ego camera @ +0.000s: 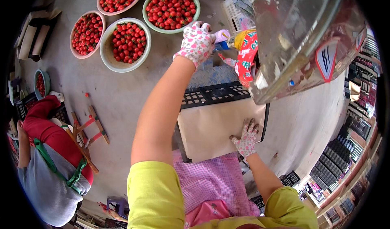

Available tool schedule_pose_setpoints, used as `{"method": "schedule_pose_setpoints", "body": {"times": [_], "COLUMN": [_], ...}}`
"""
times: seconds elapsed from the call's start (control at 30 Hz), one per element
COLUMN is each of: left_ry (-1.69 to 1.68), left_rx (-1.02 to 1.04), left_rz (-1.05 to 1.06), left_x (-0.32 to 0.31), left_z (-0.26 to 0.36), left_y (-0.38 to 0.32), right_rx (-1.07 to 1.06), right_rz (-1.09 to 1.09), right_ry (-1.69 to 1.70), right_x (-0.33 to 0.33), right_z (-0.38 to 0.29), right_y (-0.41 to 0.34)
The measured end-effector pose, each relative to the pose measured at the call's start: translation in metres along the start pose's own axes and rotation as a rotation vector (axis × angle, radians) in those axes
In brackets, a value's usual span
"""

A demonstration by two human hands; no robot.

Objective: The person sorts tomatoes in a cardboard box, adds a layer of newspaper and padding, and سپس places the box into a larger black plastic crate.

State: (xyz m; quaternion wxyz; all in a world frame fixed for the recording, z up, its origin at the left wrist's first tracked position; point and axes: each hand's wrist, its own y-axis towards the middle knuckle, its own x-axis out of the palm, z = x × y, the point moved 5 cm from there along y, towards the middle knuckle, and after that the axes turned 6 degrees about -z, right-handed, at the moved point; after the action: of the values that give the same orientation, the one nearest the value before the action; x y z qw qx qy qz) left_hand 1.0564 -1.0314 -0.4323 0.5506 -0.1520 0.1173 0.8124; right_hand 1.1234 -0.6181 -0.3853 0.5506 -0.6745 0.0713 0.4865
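My left hand (197,43), in a white glove with pink flowers, reaches forward with its fingers curled. It is right beside a lilac roll (221,35) with a blue part (221,46) under it; whether the fingers grip the roll is hidden. My right hand (246,139) wears a matching glove with soiled fingertips. Its spread fingers rest flat on brown paper (210,131), which covers a black plastic crate (210,95) in front of my checked apron (210,180).
Basins of small red tomatoes stand on the floor, including a green basin (197,6) and a whitish basin (105,50). A large clear-sided container (292,49) overhangs the crate's right. Red packaging (247,56) hangs beside it. At left, a person (58,156) sits near a wooden stool frame (99,125).
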Motion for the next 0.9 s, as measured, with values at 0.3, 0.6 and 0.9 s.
{"method": "schedule_pose_setpoints", "body": {"times": [0.3, 0.6, 0.9], "left_ry": [0.35, -0.249, 0.225], "left_rx": [-0.335, -0.38, -0.788], "left_rz": [0.163, -0.312, -0.307], "left_x": [0.05, 0.113, 0.153], "left_z": [0.089, 0.193, 0.128], "left_y": [-0.099, -0.248, -0.312], "right_rx": [0.011, 0.025, -0.056], "right_rz": [-0.023, -0.005, 0.103], "right_ry": [0.023, 0.018, 0.144], "right_x": [-0.007, -0.004, 0.009], "right_z": [-0.015, 0.006, 0.017], "right_y": [-0.003, -0.002, 0.0]}}
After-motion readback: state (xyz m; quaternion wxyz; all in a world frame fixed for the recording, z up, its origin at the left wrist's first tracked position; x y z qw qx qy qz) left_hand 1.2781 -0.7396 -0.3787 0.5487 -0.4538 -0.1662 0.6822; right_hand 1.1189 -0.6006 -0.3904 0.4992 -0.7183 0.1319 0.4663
